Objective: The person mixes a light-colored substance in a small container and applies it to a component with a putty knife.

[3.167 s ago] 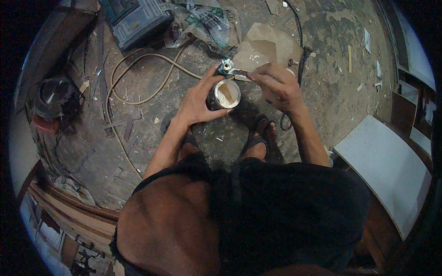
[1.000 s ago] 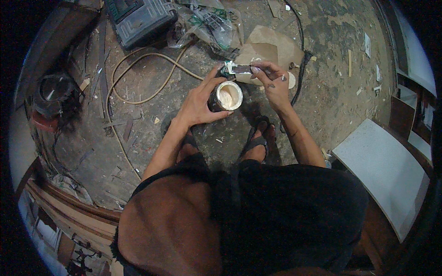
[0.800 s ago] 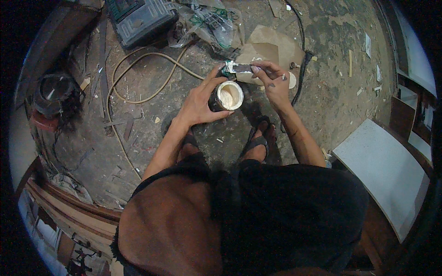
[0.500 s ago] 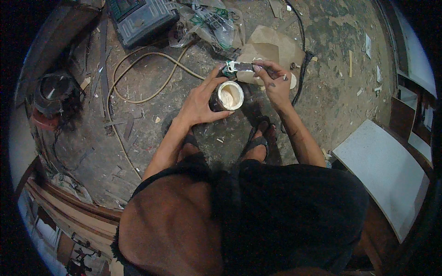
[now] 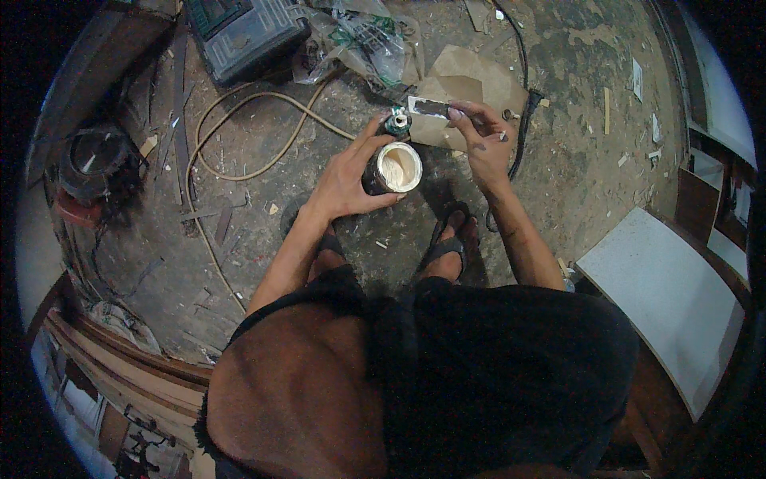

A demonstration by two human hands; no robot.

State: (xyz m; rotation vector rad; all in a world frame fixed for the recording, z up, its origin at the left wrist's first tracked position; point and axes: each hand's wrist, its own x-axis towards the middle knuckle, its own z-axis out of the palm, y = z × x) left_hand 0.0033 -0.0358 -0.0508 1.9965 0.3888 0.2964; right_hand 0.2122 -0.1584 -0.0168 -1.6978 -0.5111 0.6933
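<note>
My left hand (image 5: 351, 172) is wrapped round a dark open can (image 5: 372, 177), fingers on its far side and thumb along the near rim. Cream-coloured paste (image 5: 399, 169) fills part of the can, and its rim is smeared pale. Just beyond the can, by my left fingertips, is a small green container (image 5: 396, 122) with a whitish open mouth; whether those fingers touch it I cannot tell. My right hand (image 5: 483, 144) pinches a flat dark strip with white-smeared edges (image 5: 431, 108), like a spreader blade. The strip is held right of the green container, apart from it.
Brown paper (image 5: 463, 76) lies beyond my right hand, beside a black cable (image 5: 525, 72). A crumpled plastic bag (image 5: 367, 40) and a grey tool case (image 5: 251, 36) lie farther off. A tan hose (image 5: 191, 152) loops at left near a circular saw (image 5: 94, 164). A white panel (image 5: 666, 295) stands right.
My right hand has drawn the strip to the right, off the green container, whose mouth now shows. The left hand and the can have stayed nearly still.
</note>
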